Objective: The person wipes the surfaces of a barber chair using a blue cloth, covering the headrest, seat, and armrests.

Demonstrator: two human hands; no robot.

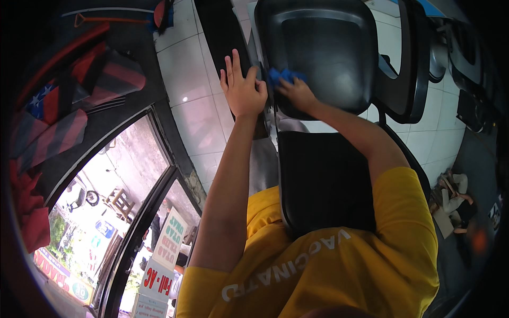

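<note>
A padded black barber-style chair fills the space ahead, with its seat [318, 59] at the top and a black back panel [326, 179] nearer my body. My right hand [298, 93] presses a crumpled blue cloth [287, 75] against the left edge of the seat. To the left, my left hand [244, 91] is spread, its fingers pointing away from me over a long black panel [216, 35] beside the chair; whether it touches the panel I cannot tell. That hand holds nothing visible. A curved black armrest [411, 79] stands at the right of the seat.
White floor tiles [189, 79] lie around the chair. A glass door [159, 206] with a dark frame is at lower left, near hanging red and striped fabric [119, 77]. An orange-handled tool [115, 19] lies at upper left. More black chair parts [463, 51] are at right.
</note>
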